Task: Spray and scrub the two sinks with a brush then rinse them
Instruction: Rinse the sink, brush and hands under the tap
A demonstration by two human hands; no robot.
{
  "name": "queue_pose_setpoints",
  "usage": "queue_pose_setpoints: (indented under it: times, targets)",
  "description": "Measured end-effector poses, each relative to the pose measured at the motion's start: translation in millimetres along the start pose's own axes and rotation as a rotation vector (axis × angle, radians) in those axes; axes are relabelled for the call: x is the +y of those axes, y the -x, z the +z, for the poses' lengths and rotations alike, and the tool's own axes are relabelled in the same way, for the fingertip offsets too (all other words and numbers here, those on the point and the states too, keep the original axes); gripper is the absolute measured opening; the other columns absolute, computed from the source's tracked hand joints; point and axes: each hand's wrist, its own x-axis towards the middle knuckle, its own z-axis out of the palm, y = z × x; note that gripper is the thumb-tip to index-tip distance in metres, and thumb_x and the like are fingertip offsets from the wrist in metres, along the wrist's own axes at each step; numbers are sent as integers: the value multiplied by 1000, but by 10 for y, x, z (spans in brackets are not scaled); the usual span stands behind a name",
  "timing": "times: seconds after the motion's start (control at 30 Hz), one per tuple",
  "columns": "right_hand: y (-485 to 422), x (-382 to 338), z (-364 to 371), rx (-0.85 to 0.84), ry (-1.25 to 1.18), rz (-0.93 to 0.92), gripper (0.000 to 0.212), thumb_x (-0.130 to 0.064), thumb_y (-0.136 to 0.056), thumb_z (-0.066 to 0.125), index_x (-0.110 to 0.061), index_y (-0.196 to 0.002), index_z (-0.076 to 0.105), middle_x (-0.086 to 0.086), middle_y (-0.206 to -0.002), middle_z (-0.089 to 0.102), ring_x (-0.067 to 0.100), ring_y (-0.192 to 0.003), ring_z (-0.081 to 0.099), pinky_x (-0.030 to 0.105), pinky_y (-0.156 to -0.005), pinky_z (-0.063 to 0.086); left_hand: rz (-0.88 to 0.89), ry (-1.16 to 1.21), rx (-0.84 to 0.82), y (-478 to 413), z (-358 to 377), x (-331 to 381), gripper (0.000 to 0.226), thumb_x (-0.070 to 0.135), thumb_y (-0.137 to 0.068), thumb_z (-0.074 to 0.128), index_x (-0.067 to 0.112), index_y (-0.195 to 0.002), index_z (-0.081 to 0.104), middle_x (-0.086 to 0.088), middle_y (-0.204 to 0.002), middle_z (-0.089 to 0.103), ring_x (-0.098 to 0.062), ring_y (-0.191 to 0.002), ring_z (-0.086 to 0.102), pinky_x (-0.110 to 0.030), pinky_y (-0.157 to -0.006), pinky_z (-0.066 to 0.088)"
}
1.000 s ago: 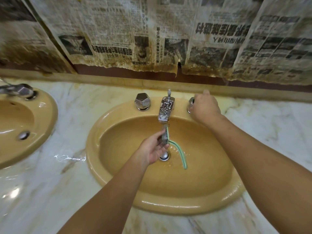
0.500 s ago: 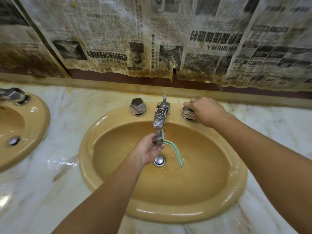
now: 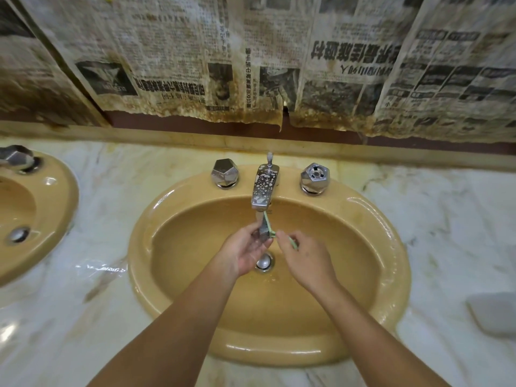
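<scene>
A mustard-yellow sink (image 3: 391, 247) fills the middle of the view, with a spotted chrome spout (image 3: 264, 185) over its bowl. Directly under the spout is a small brush (image 3: 266, 229) with a green handle and dark bristles. My left hand (image 3: 245, 252) cups and grips the brush head. My right hand (image 3: 304, 258) pinches the green handle just right of it. Both hands hover above the chrome drain (image 3: 264, 262). The second sink (image 3: 55, 208) shows partly at the left edge.
Faceted chrome knobs stand left (image 3: 224, 173) and right (image 3: 315, 178) of the spout. Wet marble counter (image 3: 111, 275) surrounds both sinks. A grey object (image 3: 494, 314) lies on the counter at the right edge. Stained newspaper (image 3: 251, 65) covers the wall behind.
My right hand has left the right knob and come down to the brush handle. My left hand stays on the brush head under the spout.
</scene>
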Motion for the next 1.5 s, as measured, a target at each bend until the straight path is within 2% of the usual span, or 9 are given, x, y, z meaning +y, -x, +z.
queue_pose_setpoints:
  times: [0.1, 0.27, 0.43, 0.6, 0.67, 0.93, 1.13, 1.33, 1.5]
  targets:
    - [55, 0, 73, -27, -179, 28, 34, -40, -103, 47, -17, -83, 63, 1, -72, 65, 25, -73, 60, 35, -68, 45, 54, -33, -11, 27, -23, -25, 26, 16, -98, 65, 1, -120, 65, -7, -87, 76, -17, -84, 70, -26, -72, 60]
    - [82, -3, 78, -23, -145, 32, 38, -39, -104, 44, -12, -89, 68, 5, -82, 70, 24, -83, 61, 34, -73, 41, 203, -86, 101, 14, -30, -37, 40, 10, -89, 75, -5, -123, 63, -15, -96, 76, -18, -73, 74, -25, -64, 59]
    - [105, -46, 40, -24, -133, 38, 37, -42, -103, 45, -19, -84, 66, 0, -83, 71, 18, -84, 62, 32, -69, 38, 313, -100, 176, 50, 42, -38, 23, 20, -92, 75, 4, -108, 71, -8, -85, 77, -12, -62, 71, -24, -56, 57]
    - [81, -126, 77, -55, -141, 51, 38, -37, -105, 41, -14, -90, 67, 2, -90, 70, 23, -88, 59, 33, -72, 39, 348, -224, 172, 26, -5, 42, 22, 7, -92, 72, 0, -112, 73, -8, -89, 79, -15, -69, 74, -34, -75, 62]
    - [29, -141, 115, -88, -137, 51, 37, -34, -106, 40, -12, -94, 67, 2, -91, 67, 22, -86, 57, 32, -69, 36, 331, -284, 131, 35, -36, 32, 24, 3, -92, 70, -2, -115, 72, -10, -90, 78, -17, -70, 74, -32, -69, 61]
    - [-151, -215, 195, -107, -227, 107, 50, -54, -101, 44, -10, -85, 62, 1, -73, 61, 23, -68, 56, 30, -61, 40, 304, -150, -1, 163, -37, -126, 21, 22, -93, 73, 2, -100, 76, -15, -95, 77, -22, -84, 75, -35, -87, 59]
    - [-370, -459, 133, -251, -261, 174, 58, -64, -98, 30, -17, -90, 64, -1, -71, 51, 16, -59, 45, 30, -53, 35, 375, -299, 75, 161, -73, 18, 5, 9, -91, 73, 6, -87, 72, -2, -76, 76, -11, -67, 69, -18, -60, 53]
    - [-466, -505, 278, -170, -171, 199, 49, -48, -96, 45, -14, -66, 63, 10, -75, 62, 26, -72, 55, 32, -63, 39, 348, -316, 38, 151, -189, 57, 9, 2, -96, 65, 2, -102, 72, -1, -70, 71, -10, -65, 62, -17, -59, 52]
    - [-434, -518, 227, -269, -82, 117, 34, -43, -89, 59, -12, -91, 74, 6, -86, 69, 27, -81, 65, 29, -64, 41, 299, -234, 32, 185, -193, 89, 21, 26, -96, 69, 9, -107, 76, -5, -87, 77, -15, -74, 70, -26, -69, 56]
